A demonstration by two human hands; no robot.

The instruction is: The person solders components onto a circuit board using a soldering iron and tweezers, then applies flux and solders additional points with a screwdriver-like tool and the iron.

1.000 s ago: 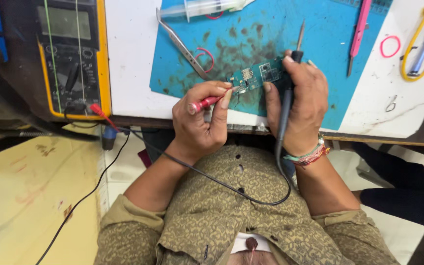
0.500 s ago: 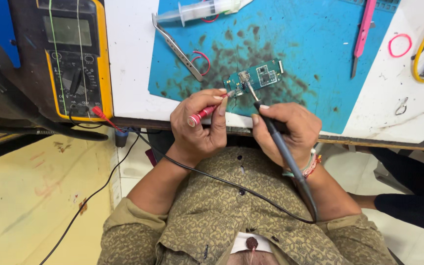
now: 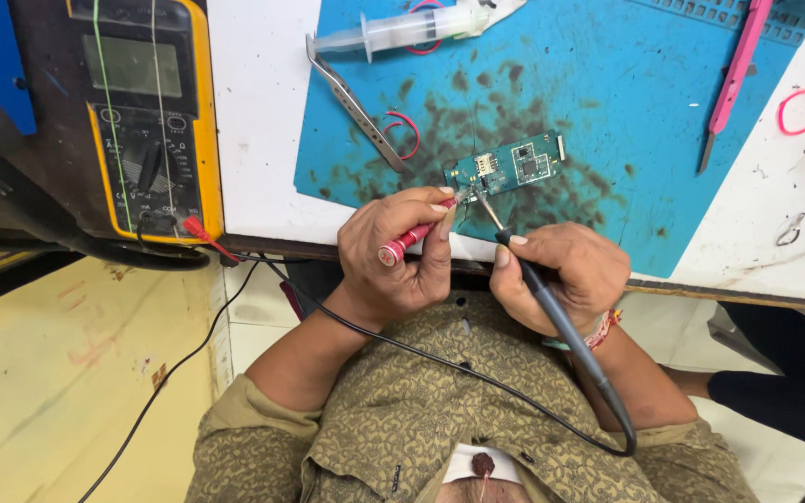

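**Both hands bring meter probes onto a small circuit board**

Head view: Left hand [image 3: 393, 251] is closed around a red probe [image 3: 414, 238], pinched between thumb and curled fingers like a pen, so its tip lands at the near left corner of the green circuit board [image 3: 507, 164]. Right hand [image 3: 561, 275] is wrapped around a black probe [image 3: 552, 307], held low on the shaft, with its metal tip slanting up to the same corner of the board, just beside the red one. Both hands sit at the table's near edge, seemingly braced there to keep the tips steady on such small contacts.

The circuit board lies flat on a blue work mat [image 3: 645, 121], on a dark, stained patch near the mat's front edge, within easy reach. A black lead [image 3: 440, 359] trails from the black probe across the person's patterned shirt toward a yellow multimeter [image 3: 146, 121], which lies face up at the left, where its screen can be read at a glance. Metal tweezers [image 3: 351, 102] and a clear syringe [image 3: 402, 30] rest beyond the board, set aside but close. A pink tool [image 3: 733, 79] lies at the mat's right edge, with a pink rubber band [image 3: 801, 110] beside it on the white table [image 3: 253, 112].
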